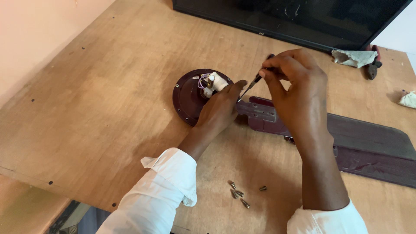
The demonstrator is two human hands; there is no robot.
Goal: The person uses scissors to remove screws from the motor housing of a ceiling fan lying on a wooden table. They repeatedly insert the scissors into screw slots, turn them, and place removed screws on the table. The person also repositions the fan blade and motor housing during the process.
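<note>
Maroon fan motor housing (187, 96), round, flat on plywood table (99, 95), near centre. White capacitor block (215, 82) with purple wires on top of housing hub. Left hand (221, 108) resting on housing's right side, fingers curled, thumb tip pressed at the joint where blade bracket (259, 111) meets housing; not closed around anything, just bracing. Right hand (297, 82) above bracket, fingertips pinched tight on thin screwdriver (255, 81), shaft tilted down-left, tip at the bracket end right beside left thumb. Cannot tell whether tip sits in a screw head, too small. Two maroon fan blades (372, 143) stacked, running right from bracket toward table edge. Five loose screws (240, 193) on table near front edge, between the two forearms, well apart from housing. White rolled sleeves on both arms. Dark flat screen (294, 19) lying along far table edge. Crumpled grey rag (353, 57) at far right, next to a small dark tool (372, 69), kind unclear.
</note>
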